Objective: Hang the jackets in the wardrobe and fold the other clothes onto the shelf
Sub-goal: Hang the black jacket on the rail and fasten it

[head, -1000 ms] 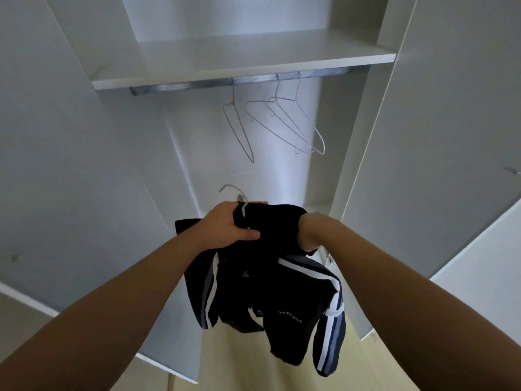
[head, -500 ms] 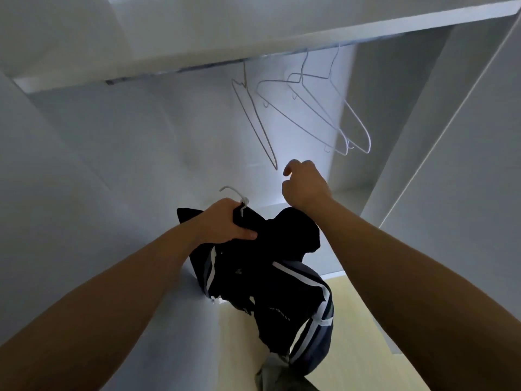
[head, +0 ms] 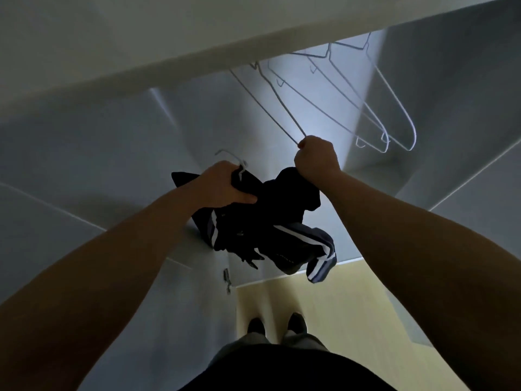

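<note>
A black jacket (head: 270,221) with white stripes hangs bunched on a wire hanger whose hook (head: 231,158) sticks up above my left hand (head: 225,184). My left hand grips the jacket's collar and the hanger neck together. My right hand (head: 317,158) is raised beside it and pinches the lower tip of an empty wire hanger (head: 267,100) that hangs from the rail under the wardrobe shelf (head: 169,52). The rail itself is hidden by the shelf's front edge.
More empty wire hangers (head: 375,108) hang to the right of the one I hold. An open wardrobe door (head: 70,193) stands at left, with a hinge (head: 227,277) near its foot. Below are the yellowish floor (head: 338,306) and my feet (head: 277,324).
My right hand let go of the jacket, rose and took hold of the tip of the leftmost hanging hanger. The camera tilted down and closer; the left hand kept its grip.
</note>
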